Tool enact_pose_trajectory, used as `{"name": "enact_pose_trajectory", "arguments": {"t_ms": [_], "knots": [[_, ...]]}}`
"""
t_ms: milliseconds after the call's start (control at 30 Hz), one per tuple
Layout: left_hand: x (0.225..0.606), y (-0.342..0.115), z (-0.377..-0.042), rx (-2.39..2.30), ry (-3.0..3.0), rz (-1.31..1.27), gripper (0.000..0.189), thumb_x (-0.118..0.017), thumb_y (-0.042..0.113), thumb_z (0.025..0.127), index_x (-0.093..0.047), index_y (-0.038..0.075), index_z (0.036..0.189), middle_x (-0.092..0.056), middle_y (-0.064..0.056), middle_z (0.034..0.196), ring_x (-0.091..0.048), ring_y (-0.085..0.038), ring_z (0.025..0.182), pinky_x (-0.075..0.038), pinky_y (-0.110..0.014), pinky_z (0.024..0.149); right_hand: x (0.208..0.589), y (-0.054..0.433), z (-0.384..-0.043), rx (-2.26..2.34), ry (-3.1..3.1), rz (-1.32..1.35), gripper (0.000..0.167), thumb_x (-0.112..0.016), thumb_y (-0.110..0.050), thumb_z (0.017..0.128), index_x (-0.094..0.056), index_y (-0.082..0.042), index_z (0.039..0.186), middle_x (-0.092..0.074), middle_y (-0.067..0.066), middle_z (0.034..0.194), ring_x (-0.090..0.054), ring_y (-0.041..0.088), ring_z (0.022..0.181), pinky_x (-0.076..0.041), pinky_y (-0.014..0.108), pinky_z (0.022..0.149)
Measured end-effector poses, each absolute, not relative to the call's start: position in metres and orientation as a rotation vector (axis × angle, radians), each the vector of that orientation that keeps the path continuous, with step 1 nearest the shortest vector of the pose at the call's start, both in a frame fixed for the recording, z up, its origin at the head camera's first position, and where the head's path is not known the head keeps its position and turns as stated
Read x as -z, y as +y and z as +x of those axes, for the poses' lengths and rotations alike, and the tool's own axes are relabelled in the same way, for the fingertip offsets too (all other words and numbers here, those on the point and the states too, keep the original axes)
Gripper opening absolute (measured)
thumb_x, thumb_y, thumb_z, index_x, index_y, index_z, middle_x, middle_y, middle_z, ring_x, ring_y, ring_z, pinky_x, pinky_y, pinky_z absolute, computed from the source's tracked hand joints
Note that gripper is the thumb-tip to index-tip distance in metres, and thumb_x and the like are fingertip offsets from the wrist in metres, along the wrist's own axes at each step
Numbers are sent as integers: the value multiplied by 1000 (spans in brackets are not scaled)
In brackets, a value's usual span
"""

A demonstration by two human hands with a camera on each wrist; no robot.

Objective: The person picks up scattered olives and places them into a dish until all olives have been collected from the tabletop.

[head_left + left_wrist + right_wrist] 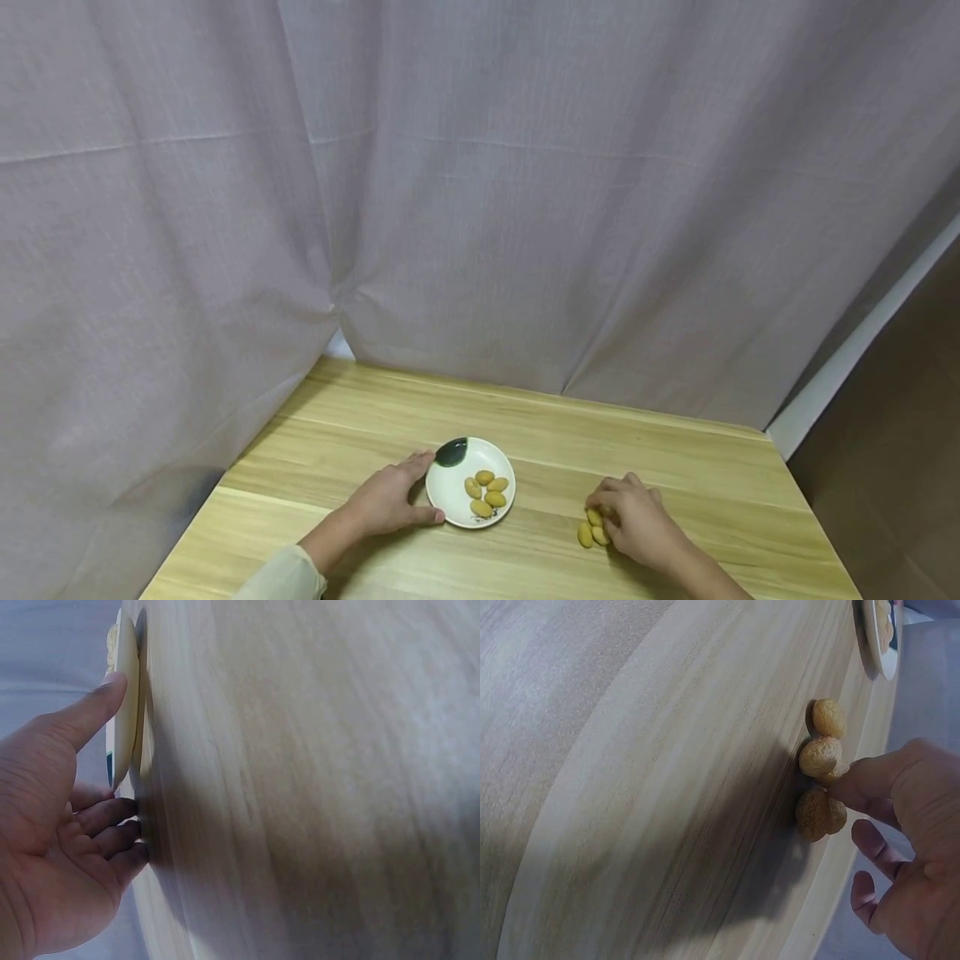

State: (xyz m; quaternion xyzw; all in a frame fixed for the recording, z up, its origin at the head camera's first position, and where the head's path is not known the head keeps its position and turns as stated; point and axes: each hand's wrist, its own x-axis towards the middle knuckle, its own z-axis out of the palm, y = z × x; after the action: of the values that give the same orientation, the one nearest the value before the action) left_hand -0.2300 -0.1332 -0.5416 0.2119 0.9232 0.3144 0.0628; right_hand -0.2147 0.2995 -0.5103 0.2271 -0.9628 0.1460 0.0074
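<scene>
A round white plate (457, 517) with a dark green patch lies on the table and carries several oval yellow-brown pieces (496, 498), like dried fruits. My left hand (386, 500) holds the plate at its left rim, thumb at the near side and index finger at the far side. In the left wrist view the thumb (101, 701) presses the rim. On the right, my right hand (637, 521) pinches at a small cluster of the same wrinkled pieces (821, 756). Its thumb meets one piece (817, 815); the index fingertip is hidden behind.
The wooden table (420, 408) has its far edge along a grey curtain (480, 250). More curtain hangs on the left, and a brown surface (885, 467) stands beyond the right edge. Between plate and cluster lies a stretch of bare wood.
</scene>
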Motion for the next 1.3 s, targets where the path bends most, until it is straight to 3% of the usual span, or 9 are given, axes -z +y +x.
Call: {"name": "enact_pose_trajectory", "arguments": {"t_ms": [300,567,867,1300], "knots": [[539,-133,-229,-964,2780,627,109,-91,56,88,-44,-7,164,-46,-27,171,-45,-45,161,-38,-62,133,511,299,-214,-510,-3012,806,38,-93,-3,82,-84,-22,113,-77,-8,114,-52,10,94,-34,31,74],[542,-133,-229,-963,2786,631,110,-91,57,87,-45,-6,165,-47,-27,170,-46,-45,160,-39,-62,133,515,300,-212,-488,-3034,790,36,-97,-14,83,-83,-23,115,-76,-11,115,-50,6,94,-33,29,73],[541,-133,-229,-955,2776,606,110,-89,60,88,-44,-4,166,-45,-24,173,-44,-43,163,-38,-61,134,517,298,-213,-498,-3017,791,32,-96,-18,86,-82,-24,114,-72,-15,107,-43,2,88,-29,28,70],[541,-133,-229,-960,2777,606,111,-90,59,87,-44,-4,166,-45,-24,173,-44,-44,162,-38,-62,133,509,290,-219,-449,-2931,769,27,-95,-22,87,-82,-23,110,-73,-16,104,-43,1,86,-32,24,71]]}}
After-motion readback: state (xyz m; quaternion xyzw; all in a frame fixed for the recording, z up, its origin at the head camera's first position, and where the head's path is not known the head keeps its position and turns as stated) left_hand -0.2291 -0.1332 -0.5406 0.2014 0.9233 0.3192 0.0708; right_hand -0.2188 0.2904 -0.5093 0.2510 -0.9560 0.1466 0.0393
